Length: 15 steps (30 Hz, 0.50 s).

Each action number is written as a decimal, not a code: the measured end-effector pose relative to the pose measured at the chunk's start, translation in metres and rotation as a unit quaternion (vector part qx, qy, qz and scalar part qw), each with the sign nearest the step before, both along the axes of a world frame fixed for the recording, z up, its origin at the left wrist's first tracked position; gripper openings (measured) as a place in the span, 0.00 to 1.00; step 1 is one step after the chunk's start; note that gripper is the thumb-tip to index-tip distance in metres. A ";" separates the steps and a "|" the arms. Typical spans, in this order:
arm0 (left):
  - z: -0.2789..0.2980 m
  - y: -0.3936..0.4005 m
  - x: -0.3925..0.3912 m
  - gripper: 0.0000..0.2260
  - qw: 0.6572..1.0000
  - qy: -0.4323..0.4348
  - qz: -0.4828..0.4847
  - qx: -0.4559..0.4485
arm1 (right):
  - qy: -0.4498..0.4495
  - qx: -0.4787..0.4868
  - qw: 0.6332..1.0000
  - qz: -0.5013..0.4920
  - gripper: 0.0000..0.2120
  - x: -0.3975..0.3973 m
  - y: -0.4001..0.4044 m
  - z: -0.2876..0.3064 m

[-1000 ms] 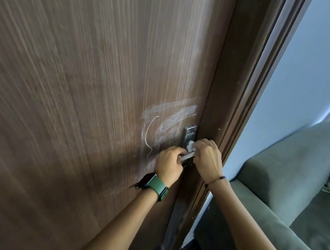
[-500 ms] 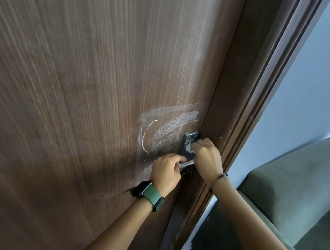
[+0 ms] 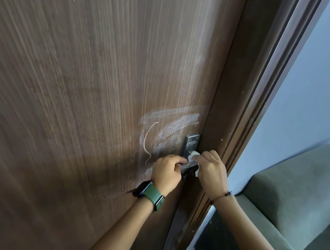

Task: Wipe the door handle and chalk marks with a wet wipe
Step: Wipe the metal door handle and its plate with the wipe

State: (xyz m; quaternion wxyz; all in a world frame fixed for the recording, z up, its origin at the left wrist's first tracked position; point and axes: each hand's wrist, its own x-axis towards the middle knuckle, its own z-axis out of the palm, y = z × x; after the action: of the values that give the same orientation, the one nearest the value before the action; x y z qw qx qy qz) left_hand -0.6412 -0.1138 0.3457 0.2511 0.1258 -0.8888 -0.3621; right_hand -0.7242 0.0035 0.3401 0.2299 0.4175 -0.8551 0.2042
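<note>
- The metal door handle [image 3: 189,166] sits at the right edge of a dark wood-grain door [image 3: 85,80], low in the view; its lever runs roughly level between the two hands, and its upright backplate [image 3: 191,143] rises above the lever.
- The left hand [image 3: 166,172] is curled round the free end of the lever, thumb lying along the top of it, gripping it.
- The right hand [image 3: 212,173] has its fingers bent round a crumpled white wet wipe [image 3: 193,155] and presses it onto the handle where the lever meets the backplate; a little of the wipe shows above the fingers and a scrap below the palm.
- The chalk marks [image 3: 171,131] lie on the door just left of and above the backplate: a broad grainy white band arching to the right, fainter smeared strokes above it, and a thin looping white line [image 3: 146,141] to the left that trails down towards the left hand.
- Fainter pale smears run lower on the door, near the left wrist.
- The left wrist carries a watch with a green strap [image 3: 152,197]; the right wrist has a thin dark beaded bracelet [image 3: 223,195].
- Right of the door stands the dark brown door frame [image 3: 259,104], then a pale blue-grey wall [image 3: 315,86].
- A grey-green upholstered sofa [image 3: 292,192] fills the lower right corner, its arm beside the right forearm.
</note>
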 end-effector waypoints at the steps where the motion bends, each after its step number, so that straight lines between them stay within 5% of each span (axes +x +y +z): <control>1: 0.000 0.000 0.000 0.14 1.000 0.002 -0.001 0.001 | 0.005 -0.002 1.000 0.002 0.15 0.000 0.002 -0.002; 15: -0.005 -0.003 0.000 0.14 1.000 0.005 -0.005 -0.001 | -0.023 -0.079 0.995 -0.060 0.15 -0.011 -0.027 0.005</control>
State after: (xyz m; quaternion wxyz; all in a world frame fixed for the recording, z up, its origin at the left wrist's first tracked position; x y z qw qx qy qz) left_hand -0.6413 -0.1166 0.3408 0.2535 0.1190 -0.8888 -0.3628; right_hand -0.7354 -0.0232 0.3447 0.2542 0.3410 -0.8649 0.2666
